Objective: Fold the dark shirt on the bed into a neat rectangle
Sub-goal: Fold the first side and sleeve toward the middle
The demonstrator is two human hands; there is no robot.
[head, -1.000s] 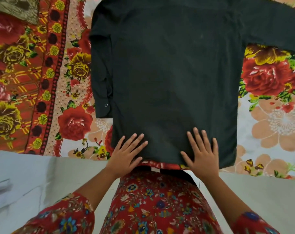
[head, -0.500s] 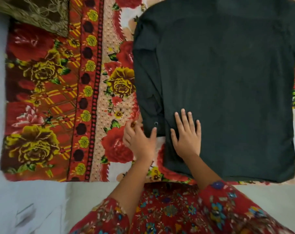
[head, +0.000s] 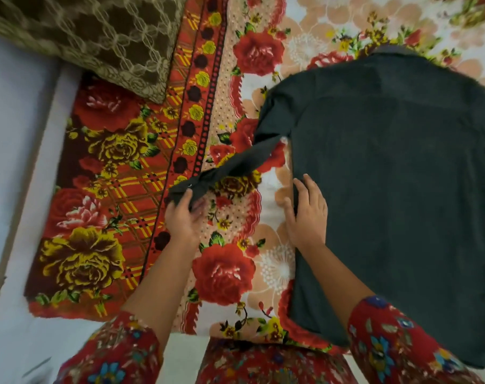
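Under study, the dark shirt (head: 388, 189): spread back-up on the bed, filling the right half of the view, collar (head: 388, 52) at the far end, hem at the near edge of the mattress. Body panel flat and nearly free of wrinkles. Matte, thin woven cloth, probably quick to slide and crease. Sleeve (head: 235, 167) on the left side drawn out sideways, twisted into a narrow band and seemingly lifted off the sheet, with a button visible at the cuff (head: 184, 189). Opposite sleeve out of frame. Step in hand, by judgement: straightening that sleeve before folding the side inward. No fold of the body made yet, so early in the task. Left hand (head: 181, 217) gripping the cuff, fingers and thumb curled round it. Right hand (head: 307, 214) laid on the shirt's side edge, fingers fairly straight and pressing the cloth, thumb off on the bedspread, apparently grasping nothing. Needed next: untwisting the sleeve, carrying it across the back, keeping the side edge pinned against dragging. Underneath: red floral bedspread (head: 224, 273). Brown lace-covered cushion (head: 97, 37) at the far left corner, well apart from the shirt.
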